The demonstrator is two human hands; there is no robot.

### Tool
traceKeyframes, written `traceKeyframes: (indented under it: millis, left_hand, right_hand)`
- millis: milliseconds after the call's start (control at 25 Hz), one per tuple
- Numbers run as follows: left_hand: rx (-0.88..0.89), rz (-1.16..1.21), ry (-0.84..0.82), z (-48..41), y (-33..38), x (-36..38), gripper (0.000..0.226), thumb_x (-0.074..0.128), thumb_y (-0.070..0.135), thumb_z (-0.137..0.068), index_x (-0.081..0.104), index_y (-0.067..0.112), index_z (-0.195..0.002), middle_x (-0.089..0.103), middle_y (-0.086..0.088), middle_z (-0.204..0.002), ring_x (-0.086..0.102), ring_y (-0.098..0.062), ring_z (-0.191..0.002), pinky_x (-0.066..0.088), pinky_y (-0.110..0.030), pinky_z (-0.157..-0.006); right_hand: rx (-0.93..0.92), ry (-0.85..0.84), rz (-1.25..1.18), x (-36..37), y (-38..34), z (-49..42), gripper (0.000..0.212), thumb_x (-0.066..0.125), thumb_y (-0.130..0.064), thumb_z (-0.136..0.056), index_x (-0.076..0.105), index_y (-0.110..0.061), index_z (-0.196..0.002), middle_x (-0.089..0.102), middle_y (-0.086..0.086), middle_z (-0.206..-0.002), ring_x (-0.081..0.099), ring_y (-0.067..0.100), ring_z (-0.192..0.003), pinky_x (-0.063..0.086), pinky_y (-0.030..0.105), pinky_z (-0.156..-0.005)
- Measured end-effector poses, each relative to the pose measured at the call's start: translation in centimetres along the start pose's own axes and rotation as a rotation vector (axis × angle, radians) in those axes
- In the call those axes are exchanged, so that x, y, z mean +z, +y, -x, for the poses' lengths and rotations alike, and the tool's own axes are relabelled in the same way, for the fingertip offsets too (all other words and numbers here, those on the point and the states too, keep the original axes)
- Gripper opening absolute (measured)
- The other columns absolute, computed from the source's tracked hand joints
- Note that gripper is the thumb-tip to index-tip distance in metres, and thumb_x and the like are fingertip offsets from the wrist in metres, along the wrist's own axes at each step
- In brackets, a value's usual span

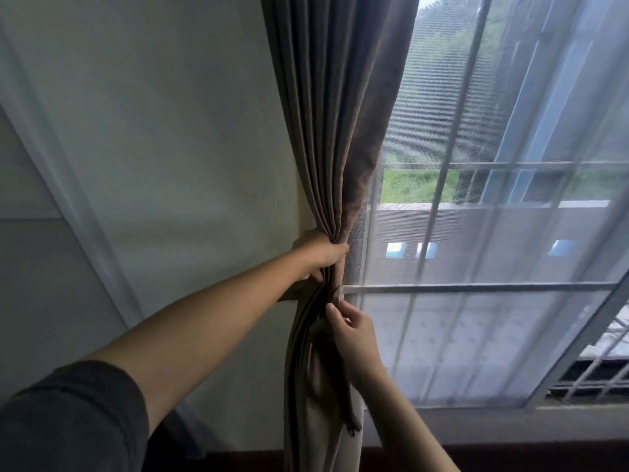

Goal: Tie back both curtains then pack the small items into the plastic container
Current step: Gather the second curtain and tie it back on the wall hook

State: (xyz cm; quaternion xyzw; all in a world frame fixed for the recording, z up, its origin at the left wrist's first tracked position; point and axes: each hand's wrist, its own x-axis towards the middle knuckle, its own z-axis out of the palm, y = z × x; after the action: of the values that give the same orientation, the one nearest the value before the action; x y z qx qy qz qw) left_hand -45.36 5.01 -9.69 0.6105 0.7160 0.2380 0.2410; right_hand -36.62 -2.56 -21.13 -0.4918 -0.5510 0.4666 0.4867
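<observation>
Two hands are working on one brown curtain (pixel 333 131), which is hanging at the left edge of the window, against the pale wall (pixel 187 148). The left hand (pixel 318 255) is gripping the gathered folds, its fingers curling fully round the bunch from the wall side and squeezing it into a narrow waist. Just below it, the right hand (pixel 355 335) is reaching up from lower right, with thumb and forefinger closing in a pinch on a brown strip (pixel 337 291) that is lying against the window side of the bunch. Whether this strip is a separate tie or part of the curtain's own edge cannot be told. A short band of the same brown is showing under the left forearm, running toward the wall.

Above the grip the pleats are fanning out and rising to the top of the view. Below it the cloth is falling in tight folds, showing a lighter lining, and a thin brown tail (pixel 352 424) is dangling beside the right forearm.

Behind the right hand a sheer net (pixel 476 335) is covering the glass, with a grey window bar (pixel 476 287) crossing level with the pinch. The sill (pixel 510 412) is running along beneath. Greenery (pixel 415 189) is showing outside through the net. A dark sleeve (pixel 68 420) is covering the left upper arm at the lower left corner.
</observation>
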Motion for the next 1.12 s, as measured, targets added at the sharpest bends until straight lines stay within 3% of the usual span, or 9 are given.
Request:
traceKeyframes:
  millis: [120, 200, 280, 320, 440, 560, 760, 960, 1120]
  left_hand:
    - [-0.002, 0.020, 0.014, -0.1, 0.0, 0.2, 0.032, 0.058, 0.040, -0.085, 0.059, 0.016, -0.106, 0.062, -0.003, -0.093, 0.058, -0.019, -0.046, 0.051, -0.024, -0.042]
    - [-0.006, 0.020, 0.009, -0.3, 0.2, 0.2, 0.032, 0.058, 0.040, -0.085, 0.058, 0.015, -0.104, 0.061, -0.004, -0.092, 0.057, -0.019, -0.043, 0.049, -0.022, -0.039]
    - [-0.010, 0.028, 0.003, -0.5, 0.3, 0.2, 0.035, 0.059, 0.039, -0.084, 0.059, 0.013, -0.108, 0.058, -0.003, -0.090, 0.055, -0.018, -0.043, 0.045, -0.019, -0.033]
    - [-0.014, 0.023, -0.005, -0.6, 0.4, 0.2, 0.037, 0.059, 0.039, -0.084, 0.059, 0.013, -0.110, 0.058, -0.002, -0.090, 0.057, -0.018, -0.044, 0.044, -0.019, -0.033]
    - [-0.019, -0.071, -0.040, -0.8, 0.6, 0.0, 0.039, 0.058, 0.043, -0.084, 0.060, 0.012, -0.107, 0.063, -0.003, -0.090, 0.069, -0.028, -0.061, 0.054, -0.025, -0.047]
    - [-0.018, -0.142, -0.076, -1.1, 1.0, -0.3, 0.048, 0.056, 0.044, -0.085, 0.061, 0.005, -0.111, 0.068, -0.011, -0.106, 0.071, -0.032, -0.079, 0.058, -0.031, -0.056]
    - [0.020, -0.222, -0.088, -1.1, 1.8, -0.5, 0.051, 0.057, 0.043, -0.087, 0.059, 0.002, -0.117, 0.065, -0.016, -0.112, 0.070, -0.033, -0.084, 0.060, -0.035, -0.063]
    - [0.109, -0.449, -0.002, -0.8, 2.8, -0.8, 0.058, 0.057, 0.052, -0.083, 0.057, 0.008, -0.121, 0.063, -0.011, -0.118, 0.066, -0.027, -0.097, 0.049, -0.024, -0.067]
    - [0.090, -0.349, -0.009, -0.7, 2.8, -0.6, 0.052, 0.065, 0.050, -0.077, 0.061, 0.010, -0.110, 0.067, -0.008, -0.103, 0.064, -0.021, -0.062, 0.052, -0.022, -0.050]
  right_hand:
    - [-0.001, 0.115, -0.077, 1.8, 0.8, -0.6, 0.023, 0.051, -0.024, -0.093, 0.064, -0.006, -0.086, 0.057, 0.023, -0.106, 0.060, -0.001, -0.064, 0.049, 0.019, -0.059]
    - [0.044, 0.178, -0.265, 2.5, 0.8, -1.0, 0.022, 0.043, -0.018, -0.098, 0.061, -0.005, -0.099, 0.051, 0.018, -0.118, 0.066, 0.003, -0.070, 0.050, 0.014, -0.061]
    - [0.111, 0.232, -0.442, 2.6, 0.3, -1.2, 0.029, 0.038, -0.010, -0.099, 0.044, -0.006, -0.127, 0.049, 0.015, -0.122, 0.068, 0.005, -0.066, 0.052, 0.015, -0.059]
    - [0.128, 0.257, -0.442, 2.4, 0.3, -1.5, 0.032, 0.042, -0.009, -0.098, 0.041, -0.007, -0.130, 0.051, 0.014, -0.119, 0.066, 0.006, -0.065, 0.053, 0.018, -0.061]
    - [0.080, 0.230, -0.150, 1.8, 0.6, -2.6, 0.030, 0.064, -0.029, -0.082, 0.060, -0.021, -0.110, 0.066, 0.006, -0.107, 0.065, 0.010, -0.083, 0.053, 0.037, -0.086]
    - [0.116, 0.242, 0.048, 1.6, 0.1, -3.3, 0.048, 0.074, -0.036, -0.071, 0.057, -0.017, -0.112, 0.050, 0.002, -0.109, 0.055, 0.017, -0.101, 0.044, 0.034, -0.097]
    - [0.131, 0.204, -0.031, 2.9, -0.4, -4.5, 0.065, 0.077, -0.039, -0.064, 0.041, -0.018, -0.114, 0.064, 0.003, -0.102, 0.061, 0.027, -0.102, 0.048, 0.045, -0.091]
    - [0.106, 0.289, -0.017, 4.8, -0.7, -5.3, 0.080, 0.064, -0.053, -0.056, 0.043, -0.023, -0.127, 0.067, 0.001, -0.111, 0.057, 0.031, -0.112, 0.036, 0.049, -0.105]
    - [0.126, 0.402, -0.004, 5.1, -0.7, -5.5, 0.056, 0.065, -0.041, -0.064, 0.051, -0.023, -0.115, 0.069, 0.006, -0.102, 0.059, 0.034, -0.104, 0.044, 0.046, -0.096]
